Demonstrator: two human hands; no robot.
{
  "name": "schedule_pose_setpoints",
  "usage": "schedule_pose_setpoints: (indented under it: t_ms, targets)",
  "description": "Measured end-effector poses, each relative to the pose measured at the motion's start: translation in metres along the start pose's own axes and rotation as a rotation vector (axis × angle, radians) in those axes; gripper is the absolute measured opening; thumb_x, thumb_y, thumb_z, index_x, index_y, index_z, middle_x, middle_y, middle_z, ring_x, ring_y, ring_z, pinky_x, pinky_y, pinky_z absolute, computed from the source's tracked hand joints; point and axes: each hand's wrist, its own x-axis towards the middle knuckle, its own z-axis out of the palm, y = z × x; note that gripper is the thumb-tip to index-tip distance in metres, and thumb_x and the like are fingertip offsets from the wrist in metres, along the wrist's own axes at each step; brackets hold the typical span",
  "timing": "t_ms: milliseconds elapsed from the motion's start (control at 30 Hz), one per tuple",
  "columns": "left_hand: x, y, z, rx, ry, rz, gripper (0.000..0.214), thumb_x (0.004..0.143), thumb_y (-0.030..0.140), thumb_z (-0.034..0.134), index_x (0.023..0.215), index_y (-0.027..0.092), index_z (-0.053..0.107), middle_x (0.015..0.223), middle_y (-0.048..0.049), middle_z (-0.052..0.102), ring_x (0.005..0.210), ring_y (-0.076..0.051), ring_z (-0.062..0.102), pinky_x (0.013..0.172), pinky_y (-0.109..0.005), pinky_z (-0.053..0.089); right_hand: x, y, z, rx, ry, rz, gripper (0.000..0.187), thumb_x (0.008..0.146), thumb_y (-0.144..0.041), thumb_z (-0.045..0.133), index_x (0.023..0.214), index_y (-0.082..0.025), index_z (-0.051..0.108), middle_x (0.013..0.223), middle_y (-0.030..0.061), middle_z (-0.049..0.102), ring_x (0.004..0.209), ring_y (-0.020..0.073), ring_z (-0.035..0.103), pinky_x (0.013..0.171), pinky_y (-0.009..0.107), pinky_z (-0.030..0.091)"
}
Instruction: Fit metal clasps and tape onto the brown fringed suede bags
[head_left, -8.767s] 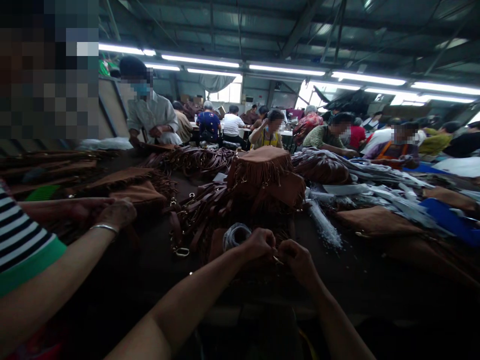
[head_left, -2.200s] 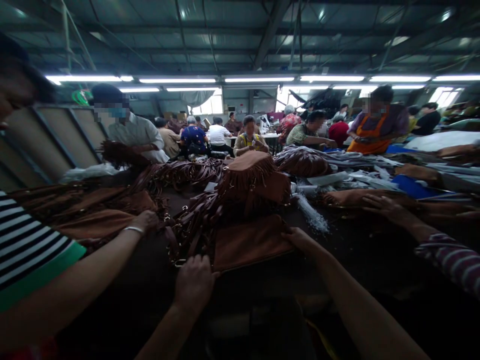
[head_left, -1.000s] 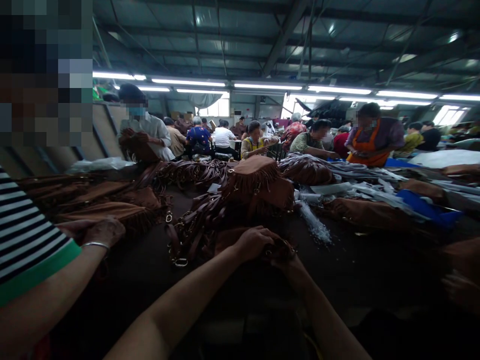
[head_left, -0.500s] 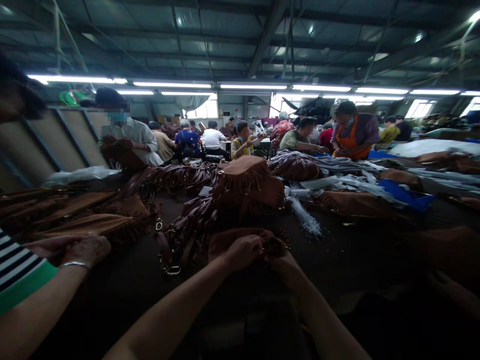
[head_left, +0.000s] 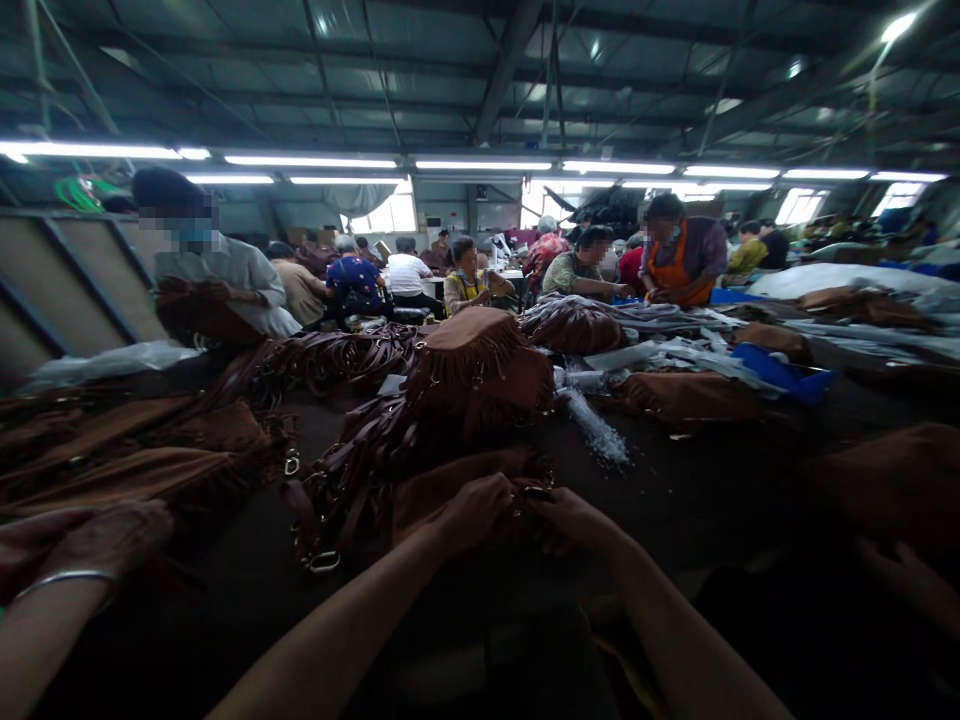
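Brown suede bag panel [head_left: 450, 472] lies under the person's hands, on a dark work table [head_left: 667, 500]. How will it handle?

Soft and light, I judge. Suede like this folds easily and does not stand by itself, so it will probably sag if you hold it at only one point. The surface seems not slippery, but the small metal fitting [head_left: 536, 492] at its edge is hard and may slide between the fingers.

And where is the panel relative to the fingers?

Directly below them. The left hand [head_left: 474, 512] lies on the near part of the panel, with its fingers curled and pressed together over the suede. The right hand [head_left: 570, 522] comes from the other side, very near the left hand, and its fingers bend toward the metal fitting. It looks like a pinch, but the shadow is deep, so I cannot tell what they pinch.

Where is a good place to take hold?

I think at the edge beside the fitting, between thumb and finger, not at the loose middle.

What is around the hands?

Behind them are a pile of fringed suede bags [head_left: 469, 345] and tangled leather straps [head_left: 352, 450] with a brass ring [head_left: 324, 562]. At the left, a co-worker's hand [head_left: 97, 540] with a metal bangle [head_left: 67, 577] is near fringed suede pieces [head_left: 127, 470], well apart from the person's hands.
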Motion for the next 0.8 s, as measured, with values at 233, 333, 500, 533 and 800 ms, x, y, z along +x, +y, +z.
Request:
schedule_pose_setpoints:
  t_ms: [233,333,500,533,800]
  targets:
    - [-0.003,-0.010,0.015,-0.123,-0.039,-0.100,0.012,0.090,0.024,0.047,0.087,0.018,0.057,0.086,-0.0024,0.065,0.077,-0.014,0.058,0.069,-0.024,0.041,0.039,-0.041,-0.106,-1.050,0.589,-0.297,0.037,0.091,-0.042,0.043,0.093,-0.019,0.072,0.089,0.0096,0.071,0.085,0.0205,0.063,0.071,0.028,0.044]
    - [-0.003,-0.009,0.014,-0.195,-0.036,-0.134,0.012,0.090,0.025,0.048,0.087,0.018,0.057,0.086,-0.0025,0.065,0.077,-0.014,0.057,0.069,-0.024,0.041,0.082,-0.061,-0.118,-1.175,0.699,-0.323,0.029,0.090,-0.027,0.045,0.097,-0.017,0.071,0.111,0.0151,0.064,0.113,0.0265,0.049,0.093,0.035,0.035]
    - [-0.005,-0.007,0.010,-0.202,-0.045,-0.165,0.008,0.088,0.022,0.051,0.089,0.017,0.058,0.088,-0.0014,0.066,0.079,-0.013,0.058,0.069,-0.022,0.040,0.137,-0.078,-0.124,-1.320,0.714,-0.256,0.026,0.087,-0.019,0.047,0.098,-0.012,0.069,0.110,0.0195,0.062,0.117,0.0295,0.045,0.096,0.041,0.031]
    - [-0.005,-0.007,0.010,-0.201,-0.044,-0.154,0.009,0.088,0.021,0.051,0.089,0.017,0.058,0.089,-0.0013,0.066,0.080,-0.013,0.058,0.069,-0.022,0.039,0.144,-0.080,-0.126,-1.332,0.702,-0.225,0.025,0.087,-0.019,0.049,0.099,-0.012,0.069,0.110,0.0198,0.062,0.115,0.0297,0.047,0.094,0.041,0.033]
    - [-0.005,-0.009,0.011,-0.207,-0.023,-0.123,0.009,0.088,0.022,0.051,0.087,0.018,0.059,0.089,-0.0018,0.066,0.082,-0.014,0.058,0.071,-0.023,0.040,0.169,-0.095,-0.143,-1.318,0.546,-0.048,0.035,0.087,-0.043,0.060,0.110,-0.017,0.062,0.112,0.0079,0.063,0.102,0.0208,0.059,0.089,0.041,0.046]
